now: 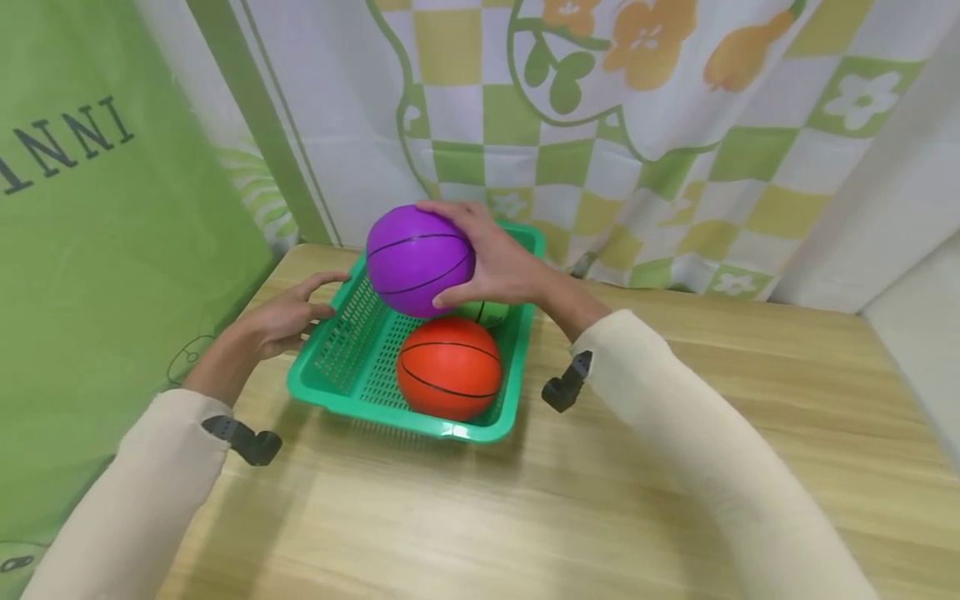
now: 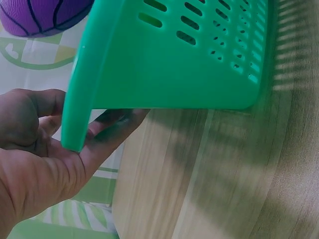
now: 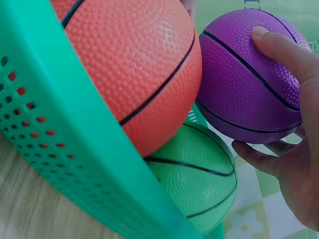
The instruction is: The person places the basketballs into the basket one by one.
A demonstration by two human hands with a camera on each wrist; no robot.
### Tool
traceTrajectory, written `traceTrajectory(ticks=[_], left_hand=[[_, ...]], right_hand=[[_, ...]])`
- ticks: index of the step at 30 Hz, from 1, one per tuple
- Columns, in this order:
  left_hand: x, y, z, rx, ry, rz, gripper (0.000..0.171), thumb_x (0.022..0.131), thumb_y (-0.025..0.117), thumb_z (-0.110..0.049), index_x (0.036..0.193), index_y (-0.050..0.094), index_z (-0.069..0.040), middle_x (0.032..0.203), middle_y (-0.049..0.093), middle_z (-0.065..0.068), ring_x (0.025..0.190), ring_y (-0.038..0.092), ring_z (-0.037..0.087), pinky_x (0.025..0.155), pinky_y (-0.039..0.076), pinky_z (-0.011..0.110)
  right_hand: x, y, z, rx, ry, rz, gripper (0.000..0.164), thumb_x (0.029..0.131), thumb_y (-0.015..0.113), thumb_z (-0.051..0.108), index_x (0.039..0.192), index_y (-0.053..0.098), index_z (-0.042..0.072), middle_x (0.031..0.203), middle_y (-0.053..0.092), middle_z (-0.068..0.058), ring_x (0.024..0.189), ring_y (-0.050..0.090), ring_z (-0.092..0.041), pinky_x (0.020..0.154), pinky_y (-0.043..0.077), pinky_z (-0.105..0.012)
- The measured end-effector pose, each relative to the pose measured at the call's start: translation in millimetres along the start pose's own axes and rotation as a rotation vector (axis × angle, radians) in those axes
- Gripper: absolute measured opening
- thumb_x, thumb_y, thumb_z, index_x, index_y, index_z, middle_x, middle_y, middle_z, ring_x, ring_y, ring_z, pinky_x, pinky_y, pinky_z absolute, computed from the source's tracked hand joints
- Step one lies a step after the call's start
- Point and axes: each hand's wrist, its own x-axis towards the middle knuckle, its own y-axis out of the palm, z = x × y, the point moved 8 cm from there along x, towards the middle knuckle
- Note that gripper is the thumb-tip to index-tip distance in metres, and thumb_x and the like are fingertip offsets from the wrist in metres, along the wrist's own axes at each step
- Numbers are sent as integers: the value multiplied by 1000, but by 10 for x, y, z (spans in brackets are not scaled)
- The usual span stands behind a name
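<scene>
My right hand (image 1: 498, 258) grips a purple toy basketball (image 1: 412, 262), thumb and fingers spread round its side. The ball is over the back left part of a green plastic basket (image 1: 337, 404). In the right wrist view, the purple ball (image 3: 244, 79) is beside an orange-red basketball (image 3: 139, 64) and above a green basketball (image 3: 199, 174). Both of these lie inside the basket, the green one mostly hidden in the head view. My left hand (image 1: 281, 321) holds the basket's left rim; in the left wrist view, fingers (image 2: 117, 127) lie along the outer wall below the rim.
The basket stands on a wooden table (image 1: 637, 467). Behind it hangs a checked, flowered curtain (image 1: 570, 158), and at the left is a green cloth (image 1: 112, 275) with letters. A white wall (image 1: 915, 308) borders the right. Small black cameras (image 1: 566, 383) sit on both wrists.
</scene>
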Motion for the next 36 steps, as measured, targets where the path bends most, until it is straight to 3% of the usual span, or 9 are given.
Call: traceTrajectory(ticks=[11, 19, 24, 31, 36], left_hand=[[6, -5, 24, -20, -7, 9, 64, 106, 38, -5, 161, 13, -26, 113, 56, 20, 83, 67, 23, 68, 60, 37], [-32, -39, 39, -38, -1, 14, 64, 106, 39, -4, 161, 13, -24, 112, 57, 21, 84, 67, 24, 70, 61, 40], [-46, -49, 62, -43, -19, 11, 63, 106, 39, -5, 161, 14, -26, 109, 59, 19, 82, 67, 24, 70, 60, 38], [-49, -80, 60, -30, -16, 1, 63, 106, 36, -5, 161, 13, -26, 116, 55, 23, 89, 66, 27, 73, 60, 41], [-7, -42, 57, -40, -7, 8, 63, 106, 38, -6, 161, 13, -27, 118, 55, 24, 90, 66, 27, 75, 60, 41]], right_hand=[[171, 215, 26, -169, -49, 96, 101, 71, 92, 36, 155, 36, 28, 150, 24, -13, 122, 49, -32, 96, 49, -43], [257, 345, 100, -364, -134, 158, 100, 74, 91, 29, 156, 34, 28, 154, 23, -13, 136, 34, -33, 103, 43, -45], [307, 460, 113, -461, -140, 239, 95, 75, 89, 31, 153, 34, 24, 157, 25, -10, 138, 32, -34, 107, 38, -48], [383, 571, 150, -526, -175, 323, 91, 76, 88, 34, 152, 38, 22, 157, 26, -9, 139, 29, -34, 107, 39, -49], [428, 636, 104, -590, -128, 391, 92, 77, 87, 35, 154, 37, 25, 159, 24, -7, 142, 26, -34, 107, 39, -50]])
